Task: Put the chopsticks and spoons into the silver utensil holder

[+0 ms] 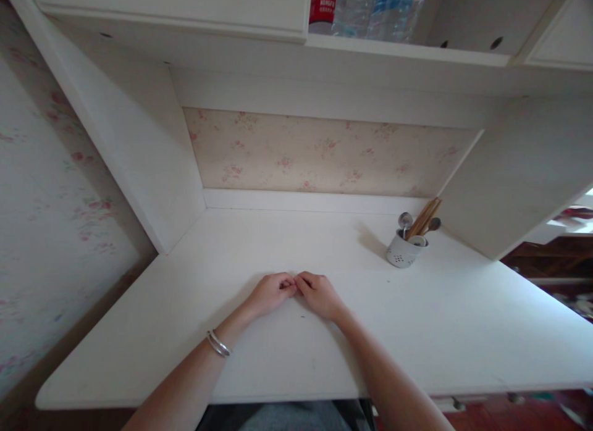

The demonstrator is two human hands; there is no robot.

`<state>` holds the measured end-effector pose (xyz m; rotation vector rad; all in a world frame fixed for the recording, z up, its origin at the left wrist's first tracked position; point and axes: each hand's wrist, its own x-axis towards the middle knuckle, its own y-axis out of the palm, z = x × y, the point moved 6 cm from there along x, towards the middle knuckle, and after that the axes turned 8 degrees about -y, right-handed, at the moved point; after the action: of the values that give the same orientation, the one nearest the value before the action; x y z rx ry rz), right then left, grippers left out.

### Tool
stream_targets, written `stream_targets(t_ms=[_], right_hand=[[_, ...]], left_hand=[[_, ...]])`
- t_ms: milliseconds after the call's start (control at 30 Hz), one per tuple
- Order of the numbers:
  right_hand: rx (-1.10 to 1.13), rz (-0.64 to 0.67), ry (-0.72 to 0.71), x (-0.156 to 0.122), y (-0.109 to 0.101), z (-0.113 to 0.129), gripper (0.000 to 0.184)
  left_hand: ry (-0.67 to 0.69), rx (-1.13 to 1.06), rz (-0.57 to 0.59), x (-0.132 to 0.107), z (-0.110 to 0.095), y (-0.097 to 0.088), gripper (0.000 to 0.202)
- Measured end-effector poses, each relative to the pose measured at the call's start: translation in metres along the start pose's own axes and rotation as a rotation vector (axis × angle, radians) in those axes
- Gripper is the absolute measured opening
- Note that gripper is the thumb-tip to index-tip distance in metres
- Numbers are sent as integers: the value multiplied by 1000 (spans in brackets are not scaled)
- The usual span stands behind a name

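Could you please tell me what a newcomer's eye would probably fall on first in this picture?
Probably the left hand and right hand, which meet at the fingertips near the middle of the white desk, with silver bangles on the left wrist. Next might come the pale pot of utensils towards the right rear, then the bottles on the shelf above.
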<state>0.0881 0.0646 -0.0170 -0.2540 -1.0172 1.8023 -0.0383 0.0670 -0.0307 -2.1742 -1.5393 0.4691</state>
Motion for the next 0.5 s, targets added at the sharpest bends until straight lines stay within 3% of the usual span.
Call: stream_targets(t_ms=[500], right_hand=[[-6,-3,10,0,0,-1,35]], left_hand=[[-11,42,-9,-1,-1,-1,23]])
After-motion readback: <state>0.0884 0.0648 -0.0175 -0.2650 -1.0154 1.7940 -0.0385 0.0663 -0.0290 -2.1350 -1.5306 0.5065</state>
